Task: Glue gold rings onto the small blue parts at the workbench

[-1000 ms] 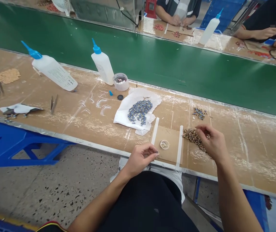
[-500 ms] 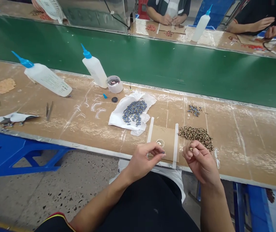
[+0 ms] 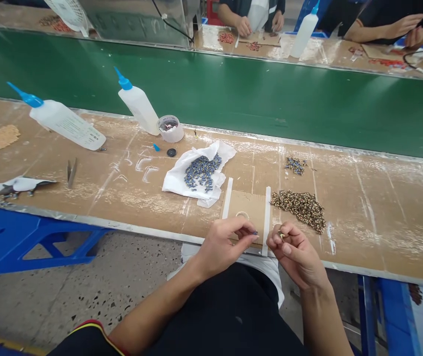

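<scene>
Over the taped cardboard piece (image 3: 250, 202), my left hand (image 3: 223, 246) pinches a small blue part (image 3: 255, 233) between thumb and forefinger. My right hand (image 3: 297, 253) is close by on the right, its fingertips closed on a small brass-coloured part (image 3: 281, 234). Just behind the right hand lies a heap of brass-and-dark small parts (image 3: 300, 208). Several blue parts (image 3: 203, 172) rest on a crumpled white paper (image 3: 176, 179) to the left. A smaller cluster of blue and brass pieces (image 3: 296, 165) sits farther back. The exact kind of these parts is too small to tell.
Two white bottles with blue nozzles, one tilted (image 3: 68, 123) and one nearer the tape roll (image 3: 170, 129), stand at the back left. Tweezers (image 3: 71, 173) lie further left. Beyond the green belt (image 3: 211, 94), co-workers' hands (image 3: 244, 25) work at another bench.
My right hand has moved left, away from the brass heap and closer to my left hand, with the small part in its fingertips. The view has shifted slightly.
</scene>
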Demonstrator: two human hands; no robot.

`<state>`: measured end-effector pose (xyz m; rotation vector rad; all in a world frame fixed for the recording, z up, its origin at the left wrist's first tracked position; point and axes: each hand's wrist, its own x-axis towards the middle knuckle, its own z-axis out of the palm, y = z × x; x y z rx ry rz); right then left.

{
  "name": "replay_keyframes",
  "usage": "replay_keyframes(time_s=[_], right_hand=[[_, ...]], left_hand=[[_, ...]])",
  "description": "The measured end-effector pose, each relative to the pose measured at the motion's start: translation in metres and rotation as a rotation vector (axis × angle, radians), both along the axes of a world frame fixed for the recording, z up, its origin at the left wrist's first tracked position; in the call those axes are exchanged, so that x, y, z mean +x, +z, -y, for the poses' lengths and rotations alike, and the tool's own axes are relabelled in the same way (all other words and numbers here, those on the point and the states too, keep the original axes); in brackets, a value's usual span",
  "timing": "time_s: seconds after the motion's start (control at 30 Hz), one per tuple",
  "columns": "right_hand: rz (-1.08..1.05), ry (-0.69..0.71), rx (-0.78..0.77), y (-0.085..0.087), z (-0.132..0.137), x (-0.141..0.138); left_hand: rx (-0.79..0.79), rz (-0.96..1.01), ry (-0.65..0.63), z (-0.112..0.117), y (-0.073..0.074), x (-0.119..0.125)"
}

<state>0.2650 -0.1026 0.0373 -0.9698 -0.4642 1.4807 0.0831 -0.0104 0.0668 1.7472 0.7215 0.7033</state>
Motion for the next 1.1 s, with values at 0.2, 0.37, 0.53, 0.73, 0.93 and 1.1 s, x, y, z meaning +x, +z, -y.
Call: replay_keyframes(time_s=[0.2,0.37,0.53,0.73,0.93,1.1], right_hand=[[0.020,0.004,-0.049,0.000,-0.001,-0.010],[-0.071,-0.016,-0.042,0.003,-0.001,-0.016],[0.065,-0.060,-0.084,0.006,-0.002,-0.022],[0.284,-0.207,-0.056,0.007,0.001,-0.028],[0.500,-0.309,-0.018,0.002,0.002,-0.032],[0.546,-0.261,-0.013,0.006,0.002,-0.036]], left_hand=[[-0.004,0.001,-0.021,0.002,0.002,0.001],[0.026,0.005,-0.032,0.004,0.004,0.002],[0.039,0.022,-0.049,0.004,0.004,0.002],[0.029,-0.023,-0.042,0.005,0.001,-0.001],[0.026,0.000,-0.017,0.007,-0.002,0.001],[0.018,0.014,-0.004,0.007,-0.008,0.000]])
